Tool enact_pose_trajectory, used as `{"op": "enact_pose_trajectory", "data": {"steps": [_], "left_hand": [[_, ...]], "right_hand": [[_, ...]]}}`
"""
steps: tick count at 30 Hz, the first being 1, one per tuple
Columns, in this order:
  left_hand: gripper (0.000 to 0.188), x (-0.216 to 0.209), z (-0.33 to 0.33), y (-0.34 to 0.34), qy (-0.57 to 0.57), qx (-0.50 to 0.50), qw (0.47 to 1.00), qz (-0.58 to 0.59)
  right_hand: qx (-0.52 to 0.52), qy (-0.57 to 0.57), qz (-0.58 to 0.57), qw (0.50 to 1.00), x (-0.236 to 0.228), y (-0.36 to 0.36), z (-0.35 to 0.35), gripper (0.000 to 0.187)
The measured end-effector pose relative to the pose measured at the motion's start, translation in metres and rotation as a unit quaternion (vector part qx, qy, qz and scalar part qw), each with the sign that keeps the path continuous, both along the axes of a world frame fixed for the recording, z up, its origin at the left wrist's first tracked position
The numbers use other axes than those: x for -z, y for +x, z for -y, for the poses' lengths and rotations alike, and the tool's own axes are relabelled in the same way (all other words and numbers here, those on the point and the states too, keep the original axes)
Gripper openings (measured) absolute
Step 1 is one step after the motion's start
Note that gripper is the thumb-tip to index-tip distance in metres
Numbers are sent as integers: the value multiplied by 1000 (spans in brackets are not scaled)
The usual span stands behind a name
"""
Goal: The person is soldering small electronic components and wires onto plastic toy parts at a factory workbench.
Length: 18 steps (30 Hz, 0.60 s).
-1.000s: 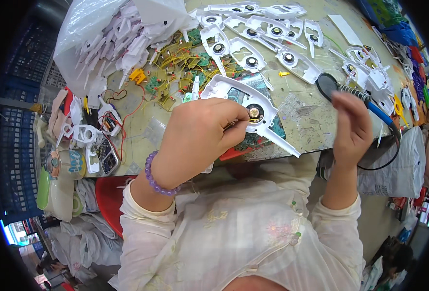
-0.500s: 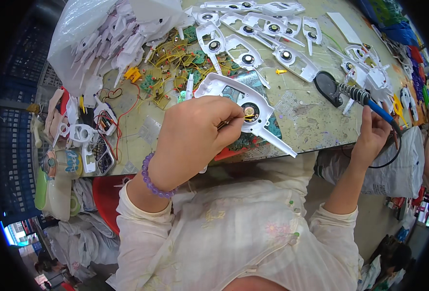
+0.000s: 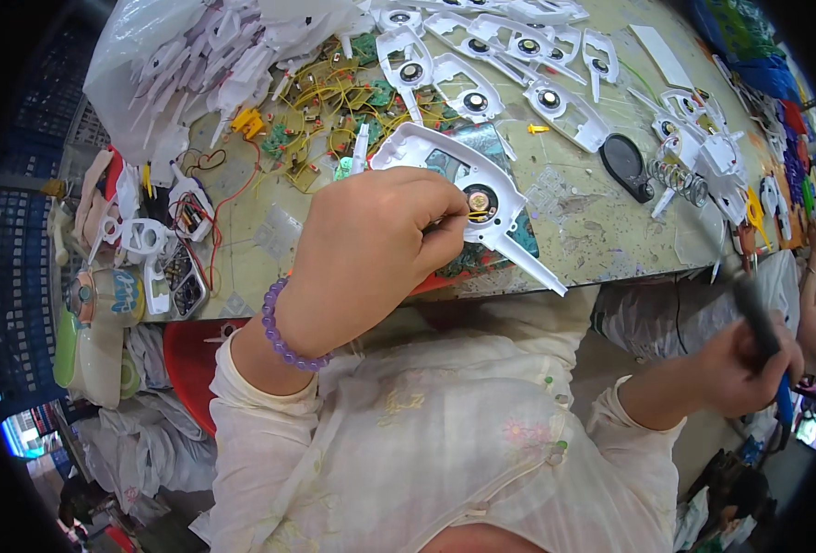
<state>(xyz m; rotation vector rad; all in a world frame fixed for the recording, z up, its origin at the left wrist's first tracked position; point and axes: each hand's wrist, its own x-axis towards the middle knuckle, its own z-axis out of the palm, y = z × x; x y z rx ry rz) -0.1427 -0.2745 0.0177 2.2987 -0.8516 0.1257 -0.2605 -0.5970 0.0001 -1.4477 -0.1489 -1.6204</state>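
My left hand (image 3: 375,253), a purple bead bracelet at its wrist, is closed in a pinch on thin yellow wires (image 3: 475,215). These wires end at a small round speaker (image 3: 483,202) set in a white plastic shell (image 3: 509,189) with a long handle. The shell rests near the table's front edge, over a green circuit board sheet (image 3: 521,241). Out to the right, beyond the table edge, my right hand (image 3: 739,369) is wrapped round a soldering iron (image 3: 755,318), smeared by motion. The iron's tip cannot be made out.
A coiled wire iron stand (image 3: 680,180) with a black base (image 3: 625,168) is at the right. Similar shells (image 3: 555,106) with speakers lie at the back. Green boards with yellow wires (image 3: 334,111) are heaped left of centre, beside a plastic bag (image 3: 117,101) of white parts.
My right hand has drawn the soldering iron out of its coiled stand and swung it right and toward me. The left hand stays at the speaker, still pinching the wires.
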Motion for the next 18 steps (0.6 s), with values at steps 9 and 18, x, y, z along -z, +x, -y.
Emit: {"op": "enact_pose_trajectory", "data": {"steps": [9, 18], "left_hand": [[7, 1, -2, 1, 5, -4, 1000, 7], [6, 2, -4, 0, 11, 3, 1000, 6]], "right_hand": [[-262, -167, -184, 933, -11, 29, -96, 24], [-260, -221, -195, 920, -9, 33, -98, 22]]}}
